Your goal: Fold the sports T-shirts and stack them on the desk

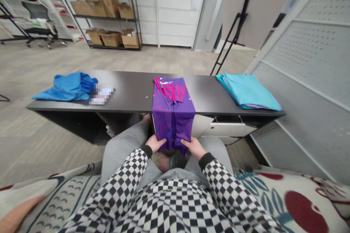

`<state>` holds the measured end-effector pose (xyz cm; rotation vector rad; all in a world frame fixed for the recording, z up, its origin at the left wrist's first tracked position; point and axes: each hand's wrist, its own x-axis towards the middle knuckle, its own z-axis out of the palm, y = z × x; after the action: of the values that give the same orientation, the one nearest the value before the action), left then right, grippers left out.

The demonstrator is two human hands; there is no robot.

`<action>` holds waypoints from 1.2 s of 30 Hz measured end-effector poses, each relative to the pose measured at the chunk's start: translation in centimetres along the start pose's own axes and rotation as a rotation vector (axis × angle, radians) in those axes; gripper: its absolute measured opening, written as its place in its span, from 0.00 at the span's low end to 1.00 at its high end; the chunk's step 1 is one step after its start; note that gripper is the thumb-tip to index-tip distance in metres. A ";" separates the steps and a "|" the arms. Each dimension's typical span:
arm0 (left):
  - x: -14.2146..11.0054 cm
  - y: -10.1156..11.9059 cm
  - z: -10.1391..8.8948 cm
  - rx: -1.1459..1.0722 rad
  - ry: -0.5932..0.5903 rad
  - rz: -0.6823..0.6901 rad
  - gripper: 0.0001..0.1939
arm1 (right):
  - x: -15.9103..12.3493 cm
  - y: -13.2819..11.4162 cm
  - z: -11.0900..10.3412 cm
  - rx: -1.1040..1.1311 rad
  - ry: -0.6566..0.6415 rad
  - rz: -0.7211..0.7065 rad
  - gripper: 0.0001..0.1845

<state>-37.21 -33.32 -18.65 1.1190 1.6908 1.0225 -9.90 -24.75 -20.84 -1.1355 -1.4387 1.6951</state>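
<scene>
A purple garment [172, 116] with a pink and white pattern at its far end lies over the dark tabletop, its near part hanging down past the front edge. My left hand [155, 143] grips the hanging part by its left side, thumb on top. On the right side of the same cloth, my right hand [193, 147] is closed in a like pinch. Fingers beneath the fabric are hidden. The garment looks folded lengthwise, with its upper end doubled over on the table.
A crumpled blue cloth [69, 86] lies at the table's left, beside a small blurred card [101, 95]. Folded turquoise garments [250, 91] are stacked on the right end of the dark table [128, 87]. A perforated grey panel [314, 62] stands along the right.
</scene>
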 end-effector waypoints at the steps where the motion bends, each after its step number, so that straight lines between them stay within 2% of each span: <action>1: -0.8 -0.3 -0.2 -0.011 -0.030 0.007 0.33 | -1.0 0.0 0.4 0.052 0.003 0.011 0.29; 3: -2.6 -0.8 -0.5 -0.096 -0.121 0.009 0.34 | -3.2 -0.2 1.1 0.179 0.021 0.047 0.29; 6: -5.7 -1.6 -0.6 -0.367 -0.268 -0.027 0.40 | -6.7 -1.5 1.8 0.350 0.018 0.106 0.29; 8: -7.7 -1.7 -0.3 -0.509 -0.299 -0.067 0.42 | -8.9 -2.8 1.9 0.423 -0.016 0.126 0.31; 10: -9.2 -1.2 0.2 -0.578 -0.240 -0.112 0.36 | -10.5 -4.3 1.9 0.468 -0.067 0.137 0.40; 13: -10.7 0.7 0.8 -0.693 -0.041 -0.161 0.30 | -11.9 -6.1 1.7 0.477 -0.088 0.178 0.64; 15: -11.5 2.4 0.8 -0.747 0.052 -0.192 0.34 | -12.3 -7.1 1.7 0.450 -0.043 0.199 0.74; 17: -12.4 4.0 0.3 -0.739 0.089 -0.215 0.46 | -12.7 -7.8 1.6 0.412 0.007 0.196 0.76; 19: -13.5 5.2 -0.4 -0.717 0.092 -0.208 0.59 | -13.3 -8.1 1.4 0.367 0.014 0.178 0.73; 21: -14.6 5.5 -0.8 -0.716 0.051 -0.167 0.61 | -14.0 -7.7 1.1 0.304 -0.025 0.174 0.66; 22: -15.0 5.4 -1.0 -0.710 0.012 -0.150 0.57 | -14.3 -7.2 0.9 0.256 -0.048 0.182 0.60; 25: -15.7 4.2 -1.4 -0.639 -0.097 -0.130 0.31 | -14.8 -5.3 0.3 0.083 -0.095 0.188 0.37; 26: -15.7 3.8 -1.5 -0.609 -0.121 -0.131 0.26 | -14.9 -4.8 0.2 0.047 -0.097 0.181 0.33; 28: -15.9 3.4 -2.1 -0.572 -0.168 -0.130 0.23 | -15.2 -4.4 0.1 0.036 -0.098 0.155 0.29; 30: -16.1 3.9 -3.1 -0.573 -0.228 -0.112 0.23 | -15.7 -5.3 0.2 0.101 -0.122 0.135 0.27; 32: -16.0 5.3 -4.4 -0.600 -0.270 -0.059 0.23 | -16.1 -7.3 0.2 0.181 -0.169 0.125 0.26; 36: -14.9 10.0 -7.5 -0.677 -0.282 0.089 0.21 | -15.6 -13.0 -0.3 0.266 -0.208 0.061 0.24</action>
<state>-37.98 -46.06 -3.96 0.8354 0.9603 1.2915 -3.79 -35.76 -4.84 -0.8872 -1.2603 2.0267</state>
